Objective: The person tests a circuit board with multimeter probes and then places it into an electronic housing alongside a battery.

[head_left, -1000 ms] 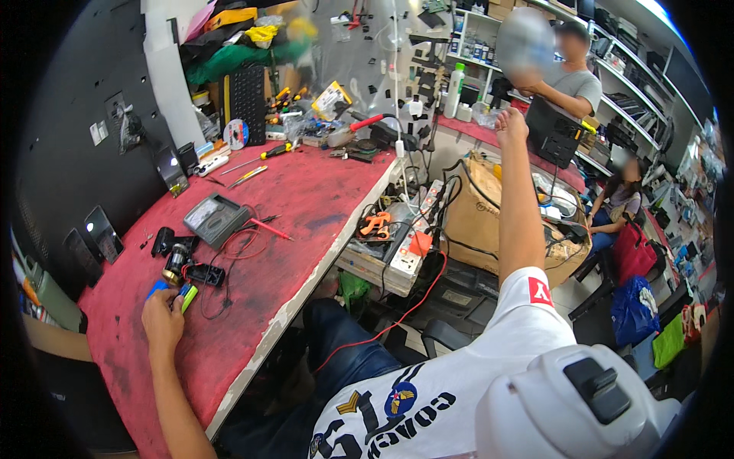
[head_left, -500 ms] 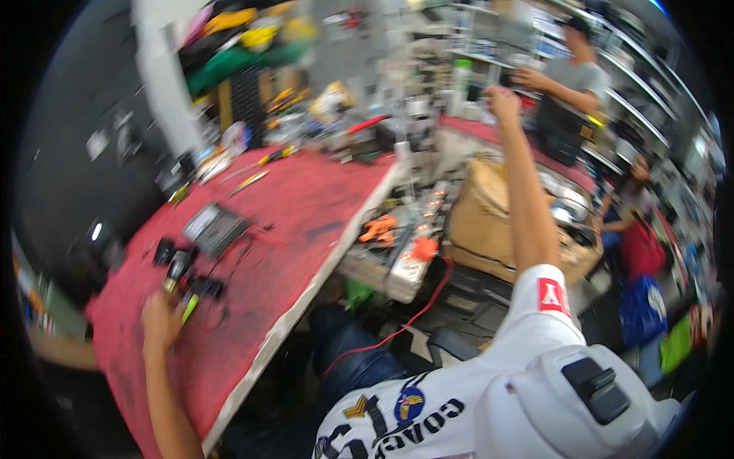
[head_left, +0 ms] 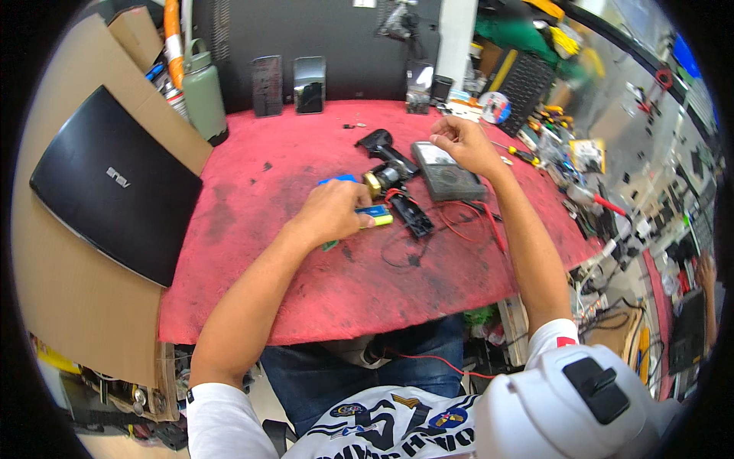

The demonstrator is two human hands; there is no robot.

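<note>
My left hand (head_left: pixel 330 210) rests low over the red-topped table, its fingers closed round a blue and yellow-green block (head_left: pixel 378 216) that looks like a battery pack. Much of the block is hidden under the palm. Just beyond lies a brass-coloured and black motor part (head_left: pixel 380 181) beside a curved black housing (head_left: pixel 388 154). A black casing piece (head_left: pixel 414 217) with wires sits to the right of the block. My right hand (head_left: pixel 463 145) is raised above a grey multimeter (head_left: pixel 453 182), fingers curled together; whatever they may hold cannot be made out.
A dark laptop lid (head_left: pixel 115 183) leans against cardboard at the left, near a green bottle (head_left: pixel 205 96). Two phone-like panels (head_left: pixel 310 86) stand at the back. Red wires (head_left: pixel 459 218) cross the table (head_left: pixel 252 291). A screwdriver (head_left: pixel 524 156) lies among clutter at the right.
My view has swung left from the shelves and co-worker to the table. My right arm, stretched far out to the right before, is now over the multimeter. My left hand remains near the parts.
</note>
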